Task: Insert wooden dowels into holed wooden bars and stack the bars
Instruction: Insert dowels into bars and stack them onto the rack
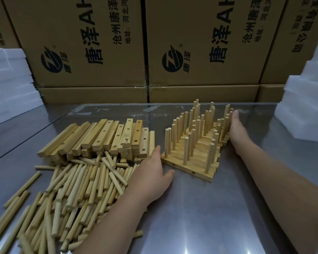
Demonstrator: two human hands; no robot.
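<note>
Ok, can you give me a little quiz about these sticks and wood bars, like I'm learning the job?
1. True or false: the left hand grips a dowel.
2. Which lies nearest the camera? A) loose dowels B) empty holed bars C) cardboard boxes
3. Fill in: in the finished bars beside the right hand, the inserted dowels stand ____.
Key: 1 false; 2 A; 3 upright.

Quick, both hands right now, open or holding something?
Left hand: open, fingers straight, at the left edge of the doweled bars.
Right hand: open, fingers straight, at their right edge.
</note>
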